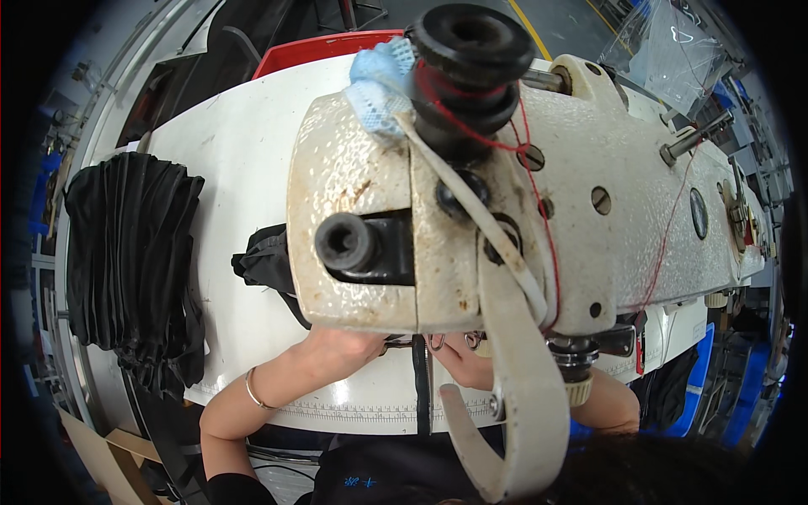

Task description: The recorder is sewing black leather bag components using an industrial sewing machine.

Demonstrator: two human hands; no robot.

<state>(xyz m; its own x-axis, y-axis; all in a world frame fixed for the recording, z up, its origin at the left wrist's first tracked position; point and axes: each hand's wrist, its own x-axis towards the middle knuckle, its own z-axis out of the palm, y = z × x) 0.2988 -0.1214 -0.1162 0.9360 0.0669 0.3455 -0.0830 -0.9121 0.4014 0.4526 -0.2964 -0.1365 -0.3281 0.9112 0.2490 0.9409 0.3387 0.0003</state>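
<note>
- A sewing machine (353, 160) of bumpy, glossy cream metal is draped with thin red thread (520, 149).
- A flat black strip (422, 387) is laid over the near edge of the smooth white tabletop (227, 168), between the hands.
- The left hand (347, 350) and right hand (459, 359) are partly hidden by the machine; whether anything is grasped cannot be told.
- Pleated black cloth (135, 261) is stacked at left, well apart from the machine.
</note>
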